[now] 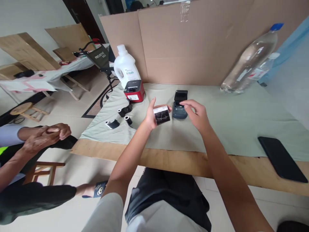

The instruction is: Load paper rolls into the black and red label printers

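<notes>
Head view showed the left hand (151,118) holding a black-and-white paper roll (162,116) above the bench (166,159), its long axis side to side, and the right hand (200,116), fingers slightly parted, over the printer (179,112), which pointed lengthwise toward the cardboard screen (190,48), lid (181,95) raised. Pale green cloth (227,119) covered the bench behind a bare wooden edge (98,148); to the left were a seated person (48,138) and another table (44,84).

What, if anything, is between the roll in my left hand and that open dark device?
No separate object visibly stands between the roll in your left hand and the open dark device. Left fingertips poke out toward it, and your right hand reaches over its right side by the raised lid.
</notes>
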`<state>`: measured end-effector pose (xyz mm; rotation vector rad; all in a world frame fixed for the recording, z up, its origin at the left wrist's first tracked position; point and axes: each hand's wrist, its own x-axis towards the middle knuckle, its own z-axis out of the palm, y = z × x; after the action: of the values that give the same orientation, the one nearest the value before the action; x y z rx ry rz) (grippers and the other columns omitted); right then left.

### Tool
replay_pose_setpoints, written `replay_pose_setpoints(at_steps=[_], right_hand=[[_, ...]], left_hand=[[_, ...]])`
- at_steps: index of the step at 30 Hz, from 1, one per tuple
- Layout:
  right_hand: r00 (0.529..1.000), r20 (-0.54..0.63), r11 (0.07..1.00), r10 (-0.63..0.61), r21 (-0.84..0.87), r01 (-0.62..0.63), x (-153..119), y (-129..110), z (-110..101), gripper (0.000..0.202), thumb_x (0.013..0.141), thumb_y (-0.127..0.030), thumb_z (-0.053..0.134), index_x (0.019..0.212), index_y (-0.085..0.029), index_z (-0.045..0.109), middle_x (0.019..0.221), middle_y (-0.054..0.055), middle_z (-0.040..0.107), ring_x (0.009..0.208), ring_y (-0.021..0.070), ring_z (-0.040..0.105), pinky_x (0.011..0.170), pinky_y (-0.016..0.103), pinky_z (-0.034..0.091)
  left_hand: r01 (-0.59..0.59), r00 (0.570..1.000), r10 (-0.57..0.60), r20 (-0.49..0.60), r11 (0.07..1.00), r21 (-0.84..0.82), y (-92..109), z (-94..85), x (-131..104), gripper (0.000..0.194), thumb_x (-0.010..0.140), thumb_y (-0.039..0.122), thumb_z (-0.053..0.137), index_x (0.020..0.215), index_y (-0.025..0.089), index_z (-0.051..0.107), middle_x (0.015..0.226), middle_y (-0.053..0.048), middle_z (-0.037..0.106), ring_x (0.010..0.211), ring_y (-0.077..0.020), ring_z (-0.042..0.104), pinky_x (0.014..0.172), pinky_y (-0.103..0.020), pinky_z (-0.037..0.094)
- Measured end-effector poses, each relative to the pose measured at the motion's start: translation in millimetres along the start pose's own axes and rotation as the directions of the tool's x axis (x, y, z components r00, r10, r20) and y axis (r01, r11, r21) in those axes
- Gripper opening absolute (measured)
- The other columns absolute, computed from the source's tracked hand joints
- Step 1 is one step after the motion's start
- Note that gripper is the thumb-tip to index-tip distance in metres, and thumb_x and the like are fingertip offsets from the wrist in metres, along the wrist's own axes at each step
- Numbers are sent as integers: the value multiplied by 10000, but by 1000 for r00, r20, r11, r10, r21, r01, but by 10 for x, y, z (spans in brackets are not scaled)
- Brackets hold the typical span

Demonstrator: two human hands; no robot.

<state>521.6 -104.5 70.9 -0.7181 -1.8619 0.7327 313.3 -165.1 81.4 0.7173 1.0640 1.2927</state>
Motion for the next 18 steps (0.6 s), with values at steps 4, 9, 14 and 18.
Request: replay_pose_setpoints(at_steps=[4, 9, 14, 18], right_hand=[[946, 322, 998, -28, -42, 44, 334, -293, -148, 203, 946, -393, 662, 1050, -350, 831, 1052, 1, 782, 945, 222, 697, 845, 387, 543], [813, 581, 988, 30, -142, 65, 614, -164, -182, 127, 885, -337, 718, 914, -368, 837, 782, -53, 733, 697, 158, 611, 760, 354, 477], [825, 552, 974, 121, -225, 8, 767, 253, -170, 131, 860, -245, 703, 872, -298, 823, 797, -26, 754, 720, 178, 629, 776, 353, 462], [902, 350, 918, 252, -382, -108, 865, 706, -133, 256, 867, -162, 635, 1040, -226, 812, 1000, 46, 794, 865, 227, 679, 834, 370, 507]], left_hand=[[112, 992, -110, 54, 993, -23, -153, 190, 370, 862, 910, 886, 389, 988, 114, 764, 717, -125, 744, 597, -241, 700, 559, -337, 534], [147, 989, -147, 4, 984, -103, -279, 319, 649, 829, 920, 855, 432, 1141, 120, 746, 746, -107, 763, 667, -270, 748, 627, -355, 573], [129, 992, -129, 12, 977, -169, -398, 289, 606, 926, 907, 904, 368, 1402, 163, 618, 908, -110, 801, 783, -274, 776, 669, -337, 578], [44, 997, -56, -59, 982, -185, -622, 299, 533, 916, 921, 874, 419, 1531, 194, 479, 1029, -111, 811, 906, -270, 783, 774, -357, 589]])
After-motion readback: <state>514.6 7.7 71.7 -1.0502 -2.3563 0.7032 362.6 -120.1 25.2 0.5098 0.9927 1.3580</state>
